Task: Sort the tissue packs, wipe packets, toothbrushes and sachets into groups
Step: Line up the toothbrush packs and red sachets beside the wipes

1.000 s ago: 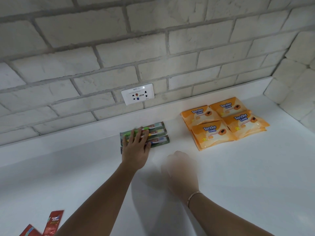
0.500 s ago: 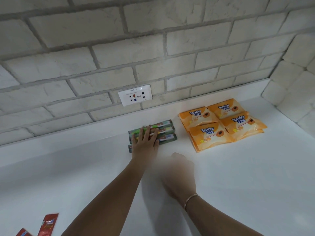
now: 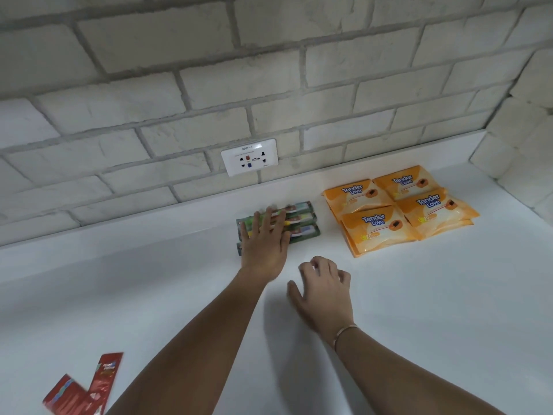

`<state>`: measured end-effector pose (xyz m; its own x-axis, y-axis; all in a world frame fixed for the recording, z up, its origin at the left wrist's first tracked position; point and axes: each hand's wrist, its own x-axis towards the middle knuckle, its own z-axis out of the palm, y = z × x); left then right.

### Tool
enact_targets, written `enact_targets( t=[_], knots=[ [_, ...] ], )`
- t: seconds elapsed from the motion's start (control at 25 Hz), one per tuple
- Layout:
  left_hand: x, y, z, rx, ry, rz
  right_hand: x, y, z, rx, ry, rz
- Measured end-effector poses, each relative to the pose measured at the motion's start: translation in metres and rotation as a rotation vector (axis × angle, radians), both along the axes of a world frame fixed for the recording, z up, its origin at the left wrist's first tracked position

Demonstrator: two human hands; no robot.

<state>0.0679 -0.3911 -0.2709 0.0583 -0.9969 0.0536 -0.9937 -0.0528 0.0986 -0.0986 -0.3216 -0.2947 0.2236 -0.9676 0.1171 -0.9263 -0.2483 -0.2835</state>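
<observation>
Three packaged toothbrushes (image 3: 300, 220) in green wrappers lie side by side near the back of the white counter (image 3: 419, 295). My left hand (image 3: 264, 244) lies flat on their left half, fingers straight. My right hand (image 3: 324, 290) hovers just in front of them, fingers loosely curled, holding nothing. Several orange wipe packets (image 3: 398, 209) form a block to the right. Two red sachets (image 3: 89, 384) lie at the lower left edge of the view.
A brick wall rises behind the counter, with a white socket plate (image 3: 249, 157) above the toothbrushes. The wall turns a corner at the right, just beyond the wipe packets. No tissue packs are in view.
My left hand stays pressed on the toothbrushes. My right hand has come nearer the toothbrushes and stands sharp instead of blurred. The camera has shifted a little.
</observation>
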Motion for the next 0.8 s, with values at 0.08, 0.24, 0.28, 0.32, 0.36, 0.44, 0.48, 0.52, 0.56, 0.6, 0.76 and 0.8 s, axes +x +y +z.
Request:
enact_targets(
  t=[0.08,0.24,0.28,0.32,0.36,0.44,0.48,0.52,0.56,0.6,0.76,0.8],
  knots=[
    [0.006,0.020,0.005,-0.092,0.031,0.015,-0.001,0.002,0.000,0.015,-0.021,-0.001],
    [0.035,0.086,0.002,-0.132,0.134,0.059,-0.007,0.000,0.003,0.016,-0.034,0.006],
    [0.044,0.104,0.001,-0.137,0.184,0.071,-0.009,-0.002,0.007,0.006,-0.041,0.014],
    [0.056,0.128,-0.002,-0.148,0.231,0.083,-0.006,0.000,0.009,-0.002,-0.054,0.037],
    [0.063,0.147,-0.005,-0.163,0.269,0.085,-0.007,0.000,0.011,-0.007,-0.065,0.064],
    [0.079,0.195,-0.010,-0.176,0.303,0.128,-0.006,0.006,0.008,-0.028,-0.053,0.169],
    [0.087,0.220,-0.012,-0.182,0.303,0.169,-0.006,0.010,0.007,-0.042,-0.040,0.227],
    [0.094,0.241,-0.013,-0.199,0.295,0.210,-0.007,0.012,0.006,-0.051,-0.033,0.255],
    [0.103,0.263,-0.013,-0.219,0.289,0.260,-0.004,0.015,0.006,-0.052,-0.028,0.249],
    [0.113,0.282,-0.011,-0.241,0.283,0.328,0.004,0.019,0.007,-0.038,-0.019,0.221],
    [0.154,0.323,-0.001,-0.199,0.145,0.661,0.058,0.047,0.003,0.066,0.080,-0.006],
    [0.161,0.324,0.003,-0.121,0.082,0.708,0.066,0.054,-0.002,0.068,0.091,-0.035]
  ],
)
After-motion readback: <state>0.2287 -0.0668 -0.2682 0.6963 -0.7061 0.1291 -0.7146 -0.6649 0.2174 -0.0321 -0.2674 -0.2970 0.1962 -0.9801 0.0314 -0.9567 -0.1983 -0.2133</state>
